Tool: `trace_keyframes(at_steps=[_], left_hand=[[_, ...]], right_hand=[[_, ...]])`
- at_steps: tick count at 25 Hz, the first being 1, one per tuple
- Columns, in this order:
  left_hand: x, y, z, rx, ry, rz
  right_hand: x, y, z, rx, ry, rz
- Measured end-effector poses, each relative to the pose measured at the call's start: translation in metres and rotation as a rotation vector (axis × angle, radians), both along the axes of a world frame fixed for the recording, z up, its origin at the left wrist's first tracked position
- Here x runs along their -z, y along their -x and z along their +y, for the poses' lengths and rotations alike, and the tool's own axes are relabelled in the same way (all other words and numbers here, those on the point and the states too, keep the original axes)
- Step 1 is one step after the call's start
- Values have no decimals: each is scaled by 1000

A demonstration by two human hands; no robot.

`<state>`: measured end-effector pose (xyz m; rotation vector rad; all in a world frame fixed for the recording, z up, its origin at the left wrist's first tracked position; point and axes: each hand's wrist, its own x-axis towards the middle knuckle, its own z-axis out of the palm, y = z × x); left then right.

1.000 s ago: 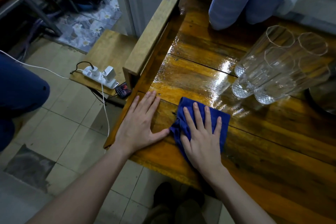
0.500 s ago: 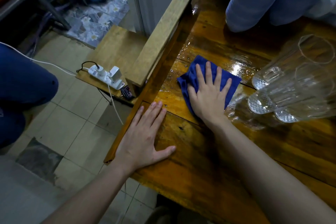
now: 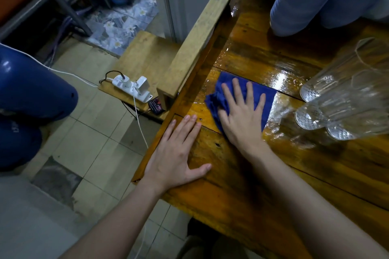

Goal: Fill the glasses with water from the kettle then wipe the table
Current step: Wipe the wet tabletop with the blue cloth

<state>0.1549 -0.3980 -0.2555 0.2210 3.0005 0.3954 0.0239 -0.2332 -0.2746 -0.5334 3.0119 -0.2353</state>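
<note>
A blue cloth lies on the wet wooden table. My right hand presses flat on the cloth with fingers spread. Flat on the table's left edge, my left hand rests with straight fingers and holds nothing. Three clear glasses stand close together at the right, just beyond the cloth. A shiny film of water covers the boards behind the cloth. No kettle is in view.
Two stacks of blue cups stand at the table's back. A raised wooden rail runs along the left edge. Beside the table a low stool carries a white power strip. A person's blue-clad knee is at the left.
My right hand pushed the cloth away across the table, then drew it back slightly toward me. My left hand stayed flat on the table edge.
</note>
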Motion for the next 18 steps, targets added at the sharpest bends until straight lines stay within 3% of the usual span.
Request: trace_keyframes(at_steps=[12, 18], left_hand=[[-4, -2, 3, 11, 31, -13], [-2, -3, 2, 1, 9, -13]], right_hand=[[-5, -142, 38, -39, 3, -44], [-7, -185, 106, -34, -38, -66]])
